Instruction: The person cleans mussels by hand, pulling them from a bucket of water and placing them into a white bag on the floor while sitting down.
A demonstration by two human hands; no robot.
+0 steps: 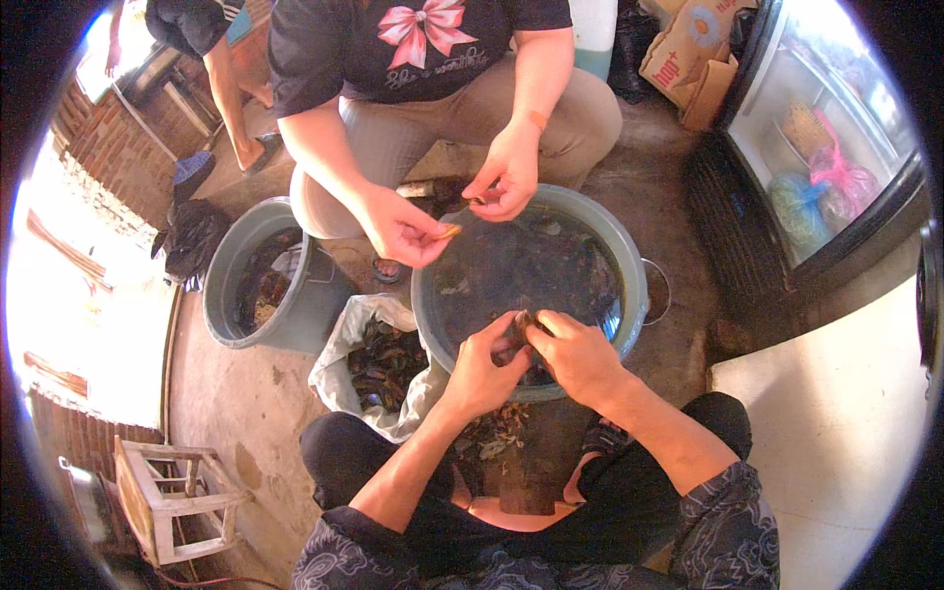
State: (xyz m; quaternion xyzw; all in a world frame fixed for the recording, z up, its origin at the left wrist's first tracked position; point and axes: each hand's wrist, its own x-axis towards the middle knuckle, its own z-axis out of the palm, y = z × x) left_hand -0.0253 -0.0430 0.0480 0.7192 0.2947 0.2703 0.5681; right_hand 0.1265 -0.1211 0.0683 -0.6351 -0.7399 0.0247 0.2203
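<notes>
My left hand (488, 369) and my right hand (579, 354) meet over the near side of a round grey tub (633, 254) of dark water. Between my fingertips is a small dark shellfish (524, 321), apparently a mussel, mostly hidden by the fingers. Dark pieces lie in the water, too murky to tell apart. Left of the tub, a white sack (332, 383) stands open, holding a pile of dark mussels (387, 361). Across from me, a co-worker's hands (509, 181) hold small pieces over the tub's far side; one is yellowish (448, 231).
A grey bucket (324, 302) with dark contents stands beyond the sack. Plant-like scraps (501, 431) lie on the floor between my feet. A wooden stool (166, 509) is at lower left. A glass-fronted cabinet (782, 147) and cardboard boxes (686, 63) stand at right. Another person's leg (228, 96) shows at upper left.
</notes>
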